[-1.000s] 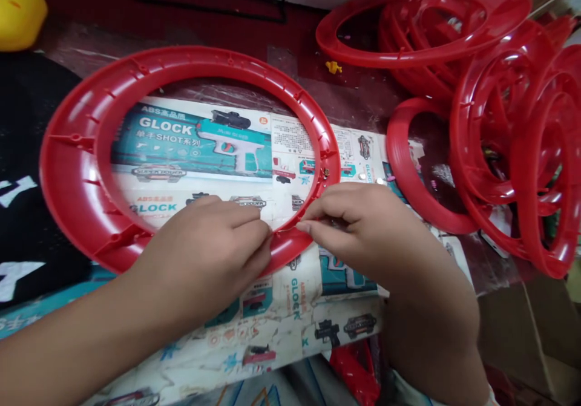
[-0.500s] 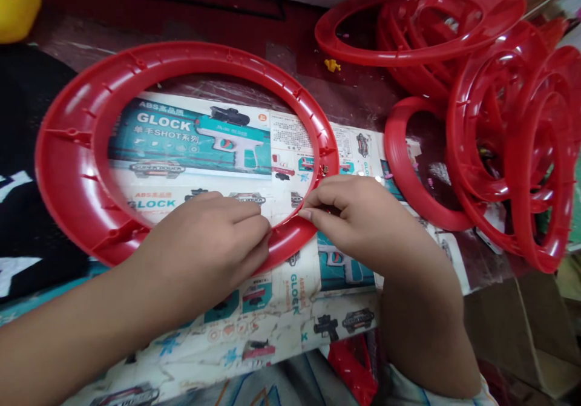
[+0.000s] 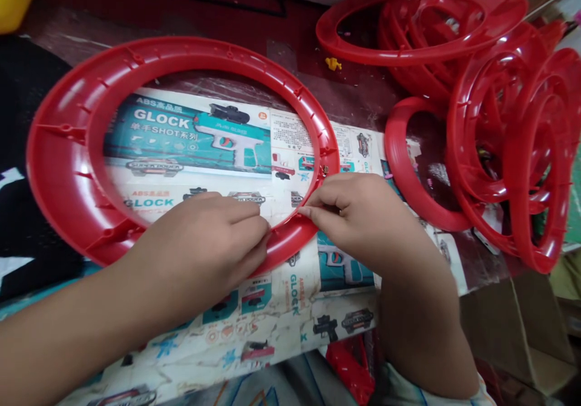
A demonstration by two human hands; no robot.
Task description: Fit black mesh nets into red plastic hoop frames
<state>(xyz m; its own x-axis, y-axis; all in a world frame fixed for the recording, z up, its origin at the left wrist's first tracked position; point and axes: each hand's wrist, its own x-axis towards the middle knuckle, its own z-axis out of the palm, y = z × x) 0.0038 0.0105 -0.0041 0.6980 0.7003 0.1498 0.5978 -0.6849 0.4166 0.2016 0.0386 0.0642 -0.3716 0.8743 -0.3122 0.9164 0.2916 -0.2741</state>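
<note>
Red ring, one: flat on printed cardboard, near edge of tabletop. Likely light, stiff, slick; best taken by opposite outer rims. Left hand: fingers curled at near side, grasp unclear. Right hand: fingers nearly pinched alongside, hold likewise unclear.

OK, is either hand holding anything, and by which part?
Left hand and right hand are at the near rim of the large red ring; what their fingertips hold cannot be told.
</note>
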